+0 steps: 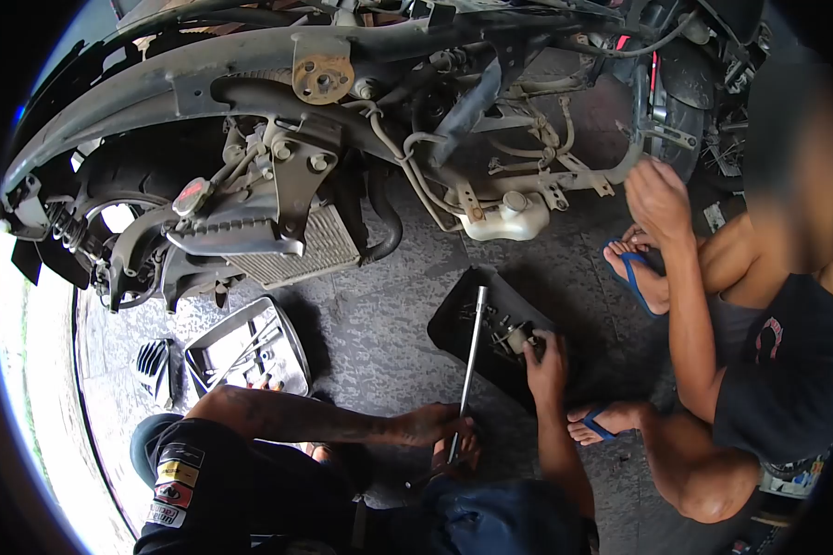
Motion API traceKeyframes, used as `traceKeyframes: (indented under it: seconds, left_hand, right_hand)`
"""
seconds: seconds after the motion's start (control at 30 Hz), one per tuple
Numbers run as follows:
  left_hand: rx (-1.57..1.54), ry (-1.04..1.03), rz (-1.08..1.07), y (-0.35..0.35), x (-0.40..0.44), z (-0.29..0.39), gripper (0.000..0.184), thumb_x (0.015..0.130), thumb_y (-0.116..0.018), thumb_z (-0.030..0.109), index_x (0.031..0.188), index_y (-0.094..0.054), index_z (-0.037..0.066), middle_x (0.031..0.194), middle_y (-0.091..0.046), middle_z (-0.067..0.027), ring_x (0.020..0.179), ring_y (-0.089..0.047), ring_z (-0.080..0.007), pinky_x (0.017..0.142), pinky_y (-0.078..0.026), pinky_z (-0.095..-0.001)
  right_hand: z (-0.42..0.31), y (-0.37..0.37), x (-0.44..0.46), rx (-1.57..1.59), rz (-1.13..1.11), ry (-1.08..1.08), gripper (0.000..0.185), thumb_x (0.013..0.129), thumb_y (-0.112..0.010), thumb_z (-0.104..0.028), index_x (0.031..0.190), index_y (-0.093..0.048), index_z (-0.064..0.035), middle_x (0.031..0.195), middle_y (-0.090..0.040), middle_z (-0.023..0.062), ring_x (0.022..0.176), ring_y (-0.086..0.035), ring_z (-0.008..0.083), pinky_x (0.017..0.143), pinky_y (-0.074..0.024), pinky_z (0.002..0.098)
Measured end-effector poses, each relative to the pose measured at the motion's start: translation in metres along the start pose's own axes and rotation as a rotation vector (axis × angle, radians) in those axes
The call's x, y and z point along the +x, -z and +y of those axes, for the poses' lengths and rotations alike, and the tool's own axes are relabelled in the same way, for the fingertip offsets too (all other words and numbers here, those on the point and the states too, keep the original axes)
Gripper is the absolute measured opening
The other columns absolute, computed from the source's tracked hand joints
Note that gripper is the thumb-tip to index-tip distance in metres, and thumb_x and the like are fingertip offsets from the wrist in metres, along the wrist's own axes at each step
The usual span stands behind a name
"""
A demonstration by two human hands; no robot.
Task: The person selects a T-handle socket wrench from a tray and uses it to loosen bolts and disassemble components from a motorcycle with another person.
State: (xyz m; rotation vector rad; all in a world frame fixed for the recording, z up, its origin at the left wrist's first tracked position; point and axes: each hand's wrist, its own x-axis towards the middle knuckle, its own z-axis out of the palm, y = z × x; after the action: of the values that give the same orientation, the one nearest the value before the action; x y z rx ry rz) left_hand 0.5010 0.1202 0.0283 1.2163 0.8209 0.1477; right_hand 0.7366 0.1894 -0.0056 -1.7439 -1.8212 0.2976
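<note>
My left hand (pixel 430 425) is closed around a long silver socket wrench (pixel 473 351), whose shaft slants up across the edge of a black plastic tray (pixel 449 310). The wrench's lower end is partly hidden by my hand and foot. My right hand (pixel 547 363) reaches into this tray from the right. Its fingers are curled on a small pale metal part (pixel 520 339), whose exact kind I cannot make out. Several bolts and small metal pieces (pixel 498 324) lie beside it.
Above stands a stripped motorcycle frame (pixel 185 79) with a radiator (pixel 301 250) and white plastic reservoir (pixel 509 220). A metal tray (pixel 296 356) of tools sits left, beside a black ribbed cover (pixel 155 372). At right, a squatting co-worker's hand (pixel 659 202) touches the frame.
</note>
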Motion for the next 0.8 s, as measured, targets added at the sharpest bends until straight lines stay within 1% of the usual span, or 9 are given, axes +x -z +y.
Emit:
traceKeyframes:
  seconds: [0.13,0.27,0.33,0.4,0.47,0.63,0.67,0.77,0.8]
  left_hand:
    - [-0.173,0.046,-0.106,0.006,0.007,-0.002,0.037,0.096,-0.045,0.035,0.103,-0.058,0.001,0.087,-0.062,-0.0149,0.09,-0.059,-0.0211,0.08,-0.046,-0.0365]
    - [0.028,0.032,-0.031,0.017,0.005,0.045,0.038,0.097,-0.044,0.035,0.101,-0.058,0.0,0.085,-0.063,-0.0155,0.085,-0.062,-0.0263,0.077,-0.047,-0.0384]
    - [-0.11,0.088,0.031,0.019,0.001,0.068,0.037,0.097,-0.042,0.034,0.099,-0.059,0.0,0.083,-0.063,-0.016,0.08,-0.064,-0.0293,0.072,-0.048,-0.0384]
    - [-0.307,0.176,0.041,0.013,-0.003,0.076,0.037,0.097,-0.042,0.033,0.099,-0.059,0.0,0.081,-0.063,-0.016,0.076,-0.064,-0.0296,0.069,-0.049,-0.0377]
    - [-0.083,-0.048,0.215,0.005,-0.002,0.063,0.037,0.097,-0.044,0.034,0.099,-0.058,0.0,0.078,-0.061,-0.0134,0.075,-0.064,-0.0236,0.066,-0.048,-0.0361]
    - [-0.067,0.244,0.216,-0.017,-0.024,0.089,0.034,0.096,-0.045,0.031,0.104,-0.056,0.0,0.08,-0.059,-0.0127,0.079,-0.062,-0.0208,0.069,-0.048,-0.0346]
    - [0.014,0.19,0.288,-0.02,-0.03,0.099,0.033,0.096,-0.046,0.03,0.103,-0.056,0.0,0.079,-0.059,-0.0125,0.078,-0.062,-0.0204,0.068,-0.048,-0.0345]
    - [0.282,-0.132,0.505,-0.048,-0.044,0.093,0.032,0.095,-0.046,0.03,0.096,-0.055,0.0,0.074,-0.056,-0.0099,0.069,-0.057,-0.0181,0.062,-0.046,-0.0346]
    - [0.166,-0.111,0.437,-0.049,-0.053,0.104,0.032,0.096,-0.045,0.031,0.094,-0.055,0.0,0.071,-0.054,-0.0086,0.066,-0.055,-0.0178,0.06,-0.045,-0.0351]
  right_hand:
    - [-0.032,0.034,-0.04,0.422,-0.233,-0.329,0.018,0.093,-0.051,-0.015,0.102,-0.056,-0.0007,0.082,-0.061,0.0144,0.069,-0.056,0.025,0.07,-0.0453,0.0302]
    - [-0.069,0.043,-0.055,0.683,-0.2,-0.502,0.016,0.088,-0.052,-0.009,0.101,-0.057,-0.0007,0.087,-0.06,0.0154,0.08,-0.056,0.0309,0.076,-0.0454,0.035]
    - [-0.067,0.044,-0.062,0.309,-0.355,0.028,0.023,0.082,-0.052,-0.002,0.105,-0.055,-0.0009,0.09,-0.059,0.0169,0.088,-0.057,0.0349,0.08,-0.0451,0.0393]
    - [-0.082,0.057,-0.065,0.33,-0.429,0.0,0.028,0.08,-0.051,0.0,0.108,-0.055,-0.0018,0.092,-0.059,0.0178,0.092,-0.056,0.0364,0.083,-0.0442,0.0415]
    - [-0.086,0.062,-0.066,0.36,-0.481,0.009,0.033,0.077,-0.05,0.003,0.11,-0.055,-0.0027,0.094,-0.059,0.0188,0.096,-0.055,0.038,0.085,-0.0433,0.0437]
    - [-0.107,0.099,-0.057,0.619,-0.844,-0.397,0.029,0.077,-0.049,0.006,0.105,-0.053,0.0019,0.086,-0.06,0.0182,0.075,-0.062,0.0286,0.066,-0.0478,0.0356]
    - [-0.111,0.104,-0.065,0.575,-0.689,-0.352,0.018,0.081,-0.048,-0.001,0.097,-0.055,0.0014,0.071,-0.056,0.0137,0.06,-0.055,0.0196,0.057,-0.0431,0.0324]
    - [-0.117,0.139,-0.076,0.531,-0.757,-0.43,0.018,0.084,-0.045,-0.008,0.094,-0.057,0.0003,0.065,-0.051,0.0113,0.056,-0.047,0.0151,0.053,-0.0377,0.0316]
    - [-0.148,0.16,-0.053,0.563,-0.735,-0.569,0.027,0.086,-0.044,-0.021,0.092,-0.059,0.0004,0.06,-0.047,0.0073,0.056,-0.045,0.0119,0.051,-0.0339,0.0301]
